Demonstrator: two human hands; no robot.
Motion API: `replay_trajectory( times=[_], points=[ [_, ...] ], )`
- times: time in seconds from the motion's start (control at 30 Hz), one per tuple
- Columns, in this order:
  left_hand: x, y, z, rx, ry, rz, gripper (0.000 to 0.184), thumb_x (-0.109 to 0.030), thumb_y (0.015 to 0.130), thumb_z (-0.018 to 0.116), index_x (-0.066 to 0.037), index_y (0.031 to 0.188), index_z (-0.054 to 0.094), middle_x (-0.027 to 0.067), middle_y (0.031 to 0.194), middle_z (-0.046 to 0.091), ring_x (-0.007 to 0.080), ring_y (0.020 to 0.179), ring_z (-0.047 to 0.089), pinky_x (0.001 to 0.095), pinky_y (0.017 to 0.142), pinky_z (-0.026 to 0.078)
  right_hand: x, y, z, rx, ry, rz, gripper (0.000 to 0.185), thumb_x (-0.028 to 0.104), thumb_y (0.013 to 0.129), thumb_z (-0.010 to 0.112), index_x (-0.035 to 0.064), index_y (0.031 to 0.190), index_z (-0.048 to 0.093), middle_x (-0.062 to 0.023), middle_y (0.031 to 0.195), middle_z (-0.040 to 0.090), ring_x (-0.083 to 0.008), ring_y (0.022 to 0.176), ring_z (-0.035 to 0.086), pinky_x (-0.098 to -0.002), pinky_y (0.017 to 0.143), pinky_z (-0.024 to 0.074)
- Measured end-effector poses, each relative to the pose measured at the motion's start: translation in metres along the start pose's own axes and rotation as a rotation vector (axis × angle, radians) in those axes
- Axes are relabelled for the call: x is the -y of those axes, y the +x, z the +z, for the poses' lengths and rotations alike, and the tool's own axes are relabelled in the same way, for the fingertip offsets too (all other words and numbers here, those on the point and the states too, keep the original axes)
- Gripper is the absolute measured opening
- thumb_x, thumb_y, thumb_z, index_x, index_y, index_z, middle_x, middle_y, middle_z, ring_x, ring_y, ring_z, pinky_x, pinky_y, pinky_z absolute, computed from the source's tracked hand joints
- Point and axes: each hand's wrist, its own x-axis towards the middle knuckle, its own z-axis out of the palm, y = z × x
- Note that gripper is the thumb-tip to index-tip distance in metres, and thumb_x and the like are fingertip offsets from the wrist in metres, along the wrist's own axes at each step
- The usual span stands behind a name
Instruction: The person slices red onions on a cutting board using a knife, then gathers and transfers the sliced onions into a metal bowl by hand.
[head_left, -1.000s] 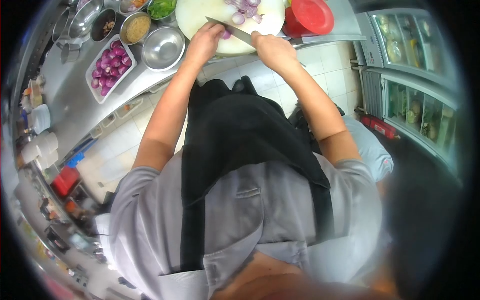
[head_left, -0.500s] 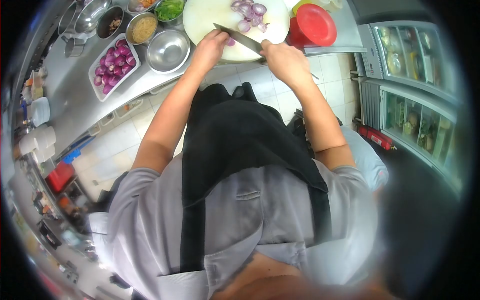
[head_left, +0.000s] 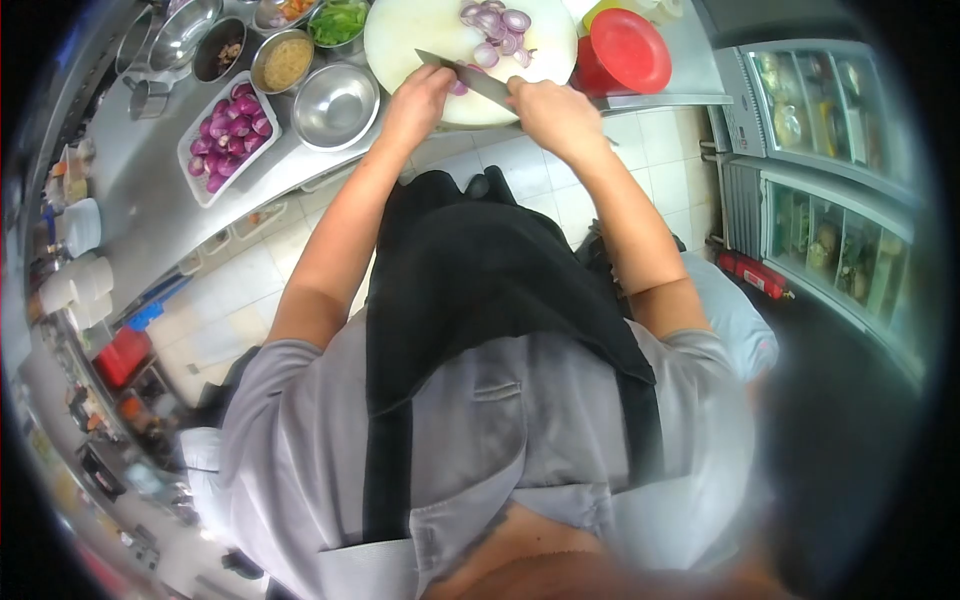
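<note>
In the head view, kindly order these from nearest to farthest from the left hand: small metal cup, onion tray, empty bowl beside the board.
1. Empty bowl, just left of the board.
2. Onion tray, beyond the bowl.
3. Small metal cup, farther left.

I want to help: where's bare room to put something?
Bare steel counter lies left of the onion tray, near the metal cup. The cutting board is bare left of the sliced onions. Bowls crowd between tray and board; left hand, right hand and knife crowd the board's front.
</note>
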Motion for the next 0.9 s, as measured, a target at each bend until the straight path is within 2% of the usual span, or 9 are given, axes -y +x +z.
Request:
replay_trajectory(
  times=[0.3, 0.4, 0.5, 0.57, 0.7, 0.77, 0.8, 0.87, 0.9],
  points=[
    [-0.002, -0.001, 0.000, -0.025, 0.003, 0.020, 0.015, -0.009, 0.098, 0.065, -0.009, 0.112, 0.070, 0.0120, 0.113, 0.070, 0.0398, 0.106, 0.068, 0.0484, 0.091, 0.057, -0.011, 0.021, 0.018, 0.034, 0.061, -0.006, 0.027, 0.026, 0.108, 0.054, 0.0065, 0.119, 0.069, -0.0239, 0.104, 0.077, -0.0415, 0.102, 0.075, -0.0555, 0.088, 0.0574],
    [0.003, 0.010, -0.005, -0.063, 0.089, 0.175, 0.016, -0.011, 0.097, 0.067, -0.008, 0.112, 0.070, 0.0121, 0.113, 0.071, 0.0394, 0.108, 0.068, 0.0488, 0.091, 0.057, -0.025, 0.026, 0.013, 0.028, 0.045, 0.015, 0.029, 0.029, 0.109, 0.054, 0.0067, 0.121, 0.069, -0.0239, 0.109, 0.076, -0.0409, 0.108, 0.074, -0.0547, 0.090, 0.0572],
    [-0.002, 0.012, -0.013, 0.130, 0.092, 0.107, 0.020, -0.013, 0.098, 0.068, -0.007, 0.117, 0.069, 0.0144, 0.116, 0.073, 0.0395, 0.110, 0.070, 0.0507, 0.091, 0.057, -0.034, 0.026, 0.010, 0.022, 0.031, 0.047, 0.031, 0.029, 0.109, 0.054, 0.0069, 0.123, 0.070, -0.0232, 0.112, 0.076, -0.0404, 0.110, 0.073, -0.0541, 0.092, 0.0568],
    [-0.018, 0.017, -0.013, 0.160, 0.070, -0.228, 0.024, -0.015, 0.101, 0.065, -0.009, 0.124, 0.067, 0.0177, 0.117, 0.074, 0.0408, 0.110, 0.071, 0.0522, 0.091, 0.057, -0.038, 0.025, 0.009, -0.002, 0.023, 0.045, 0.031, 0.029, 0.109, 0.054, 0.0071, 0.125, 0.070, -0.0221, 0.113, 0.077, -0.0401, 0.111, 0.073, -0.0547, 0.093, 0.0564],
    [-0.025, 0.017, -0.012, 0.147, -0.077, -0.466, 0.027, -0.014, 0.103, 0.061, -0.009, 0.129, 0.064, 0.0219, 0.118, 0.074, 0.0426, 0.108, 0.071, 0.0536, 0.094, 0.056, -0.032, 0.019, 0.003, -0.012, 0.042, 0.043, 0.031, 0.028, 0.109, 0.054, 0.0071, 0.126, 0.070, -0.0219, 0.112, 0.077, -0.0399, 0.110, 0.073, -0.0545, 0.092, 0.0565],
    [-0.005, 0.009, -0.014, -0.049, -0.032, -0.210, 0.025, -0.009, 0.101, 0.059, -0.009, 0.125, 0.068, 0.0197, 0.122, 0.073, 0.0410, 0.111, 0.070, 0.0507, 0.097, 0.056, -0.027, 0.015, 0.003, -0.022, 0.037, 0.035, 0.030, 0.028, 0.109, 0.054, 0.0071, 0.125, 0.070, -0.0219, 0.112, 0.077, -0.0399, 0.109, 0.073, -0.0548, 0.092, 0.0565],
    [0.004, 0.011, -0.018, -0.044, -0.032, -0.207, 0.025, -0.009, 0.101, 0.059, -0.009, 0.125, 0.068, 0.0197, 0.122, 0.073, 0.0410, 0.111, 0.070, 0.0507, 0.097, 0.056, -0.026, 0.015, 0.004, -0.023, 0.040, 0.039, 0.030, 0.028, 0.109, 0.054, 0.0071, 0.125, 0.070, -0.0219, 0.112, 0.077, -0.0399, 0.109, 0.073, -0.0548, 0.092, 0.0565],
    [0.018, 0.012, -0.024, 0.173, 0.084, 0.225, 0.025, -0.003, 0.097, 0.060, -0.010, 0.118, 0.072, 0.0140, 0.124, 0.071, 0.0379, 0.115, 0.069, 0.0474, 0.098, 0.056, -0.022, 0.017, 0.007, 0.035, 0.026, 0.014, 0.030, 0.027, 0.109, 0.055, 0.0068, 0.125, 0.070, -0.0221, 0.111, 0.077, -0.0402, 0.106, 0.074, -0.0541, 0.091, 0.0571],
    [0.010, 0.013, -0.027, 0.240, 0.094, 0.182, 0.024, -0.004, 0.094, 0.060, -0.012, 0.112, 0.074, 0.0087, 0.122, 0.069, 0.0348, 0.115, 0.068, 0.0448, 0.098, 0.057, -0.019, 0.016, 0.010, 0.036, 0.027, 0.013, 0.030, 0.027, 0.109, 0.055, 0.0068, 0.125, 0.070, -0.0221, 0.111, 0.077, -0.0402, 0.106, 0.074, -0.0541, 0.091, 0.0571]
  ],
)
